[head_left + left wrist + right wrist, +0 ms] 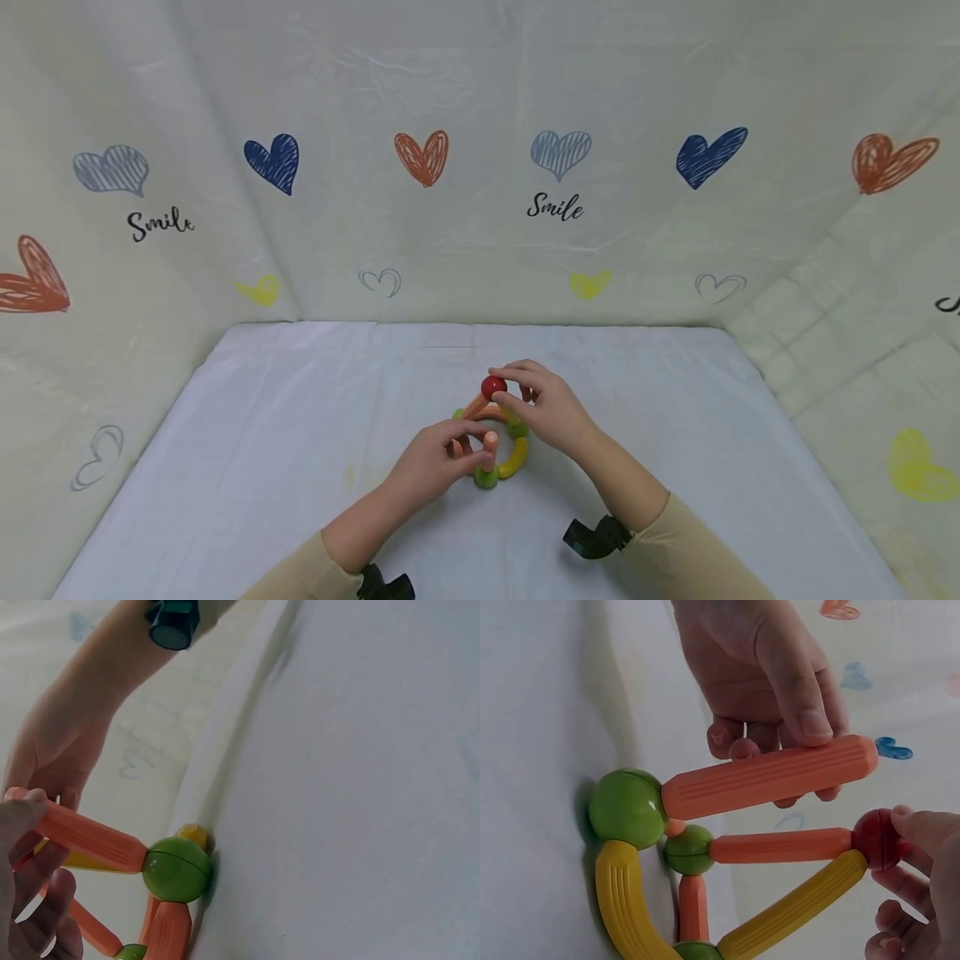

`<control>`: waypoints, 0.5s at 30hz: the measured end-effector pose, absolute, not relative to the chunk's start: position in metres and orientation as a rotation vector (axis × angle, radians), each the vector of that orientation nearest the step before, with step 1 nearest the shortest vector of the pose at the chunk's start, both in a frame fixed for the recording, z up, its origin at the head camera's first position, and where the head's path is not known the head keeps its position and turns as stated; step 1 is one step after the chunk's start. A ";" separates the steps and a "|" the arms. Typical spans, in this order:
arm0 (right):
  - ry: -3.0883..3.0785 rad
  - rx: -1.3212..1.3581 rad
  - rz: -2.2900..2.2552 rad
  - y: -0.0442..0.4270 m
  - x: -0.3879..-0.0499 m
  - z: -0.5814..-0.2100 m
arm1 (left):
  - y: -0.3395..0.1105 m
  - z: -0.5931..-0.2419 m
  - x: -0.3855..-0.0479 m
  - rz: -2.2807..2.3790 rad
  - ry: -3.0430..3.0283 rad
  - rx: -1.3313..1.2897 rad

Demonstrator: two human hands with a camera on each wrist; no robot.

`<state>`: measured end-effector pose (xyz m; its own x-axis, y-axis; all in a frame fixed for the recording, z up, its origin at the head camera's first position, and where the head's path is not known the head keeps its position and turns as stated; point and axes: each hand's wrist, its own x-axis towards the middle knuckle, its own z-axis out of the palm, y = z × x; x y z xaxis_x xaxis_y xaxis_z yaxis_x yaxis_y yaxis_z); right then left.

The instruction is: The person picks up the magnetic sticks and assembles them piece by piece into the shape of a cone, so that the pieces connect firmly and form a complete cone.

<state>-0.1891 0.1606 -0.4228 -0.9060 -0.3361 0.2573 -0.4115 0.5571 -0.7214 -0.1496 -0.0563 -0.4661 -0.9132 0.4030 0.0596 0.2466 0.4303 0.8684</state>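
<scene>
With thumb and fingers, my left hand (435, 457) pinches an upright orange stick (769, 778). The stick's lower end meets a green ball (628, 808) that rests on the cloth. My right hand (551, 407) pinches a red ball (875, 838) between thumb and fingertips. A second orange stick (784, 845) and a straight yellow stick (795, 906) slope up and meet at this red ball. Their lower ends reach other green balls (690, 850). Curved yellow (626, 900) and orange pieces join the balls in a ring on the table. The left fingers partly hide the ring in the head view.
White cloth covers the table (300, 400). Behind it hangs a pale curtain (480, 75) printed with hearts and "Smile". A dark device (596, 537) is strapped at my right wrist, another (386, 583) at my left.
</scene>
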 end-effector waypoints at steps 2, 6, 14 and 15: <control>-2.691 0.650 1.292 0.161 -0.189 -0.423 | -0.056 -0.467 -0.150 1.486 2.521 0.553; -2.686 0.642 1.303 0.161 -0.190 -0.421 | -0.055 -0.470 -0.151 1.480 2.520 0.517; -2.690 0.650 1.339 0.162 -0.190 -0.422 | -0.053 -0.477 -0.153 1.501 2.491 0.437; -2.689 0.651 1.343 0.161 -0.190 -0.422 | -0.052 -0.477 -0.154 1.501 2.489 0.425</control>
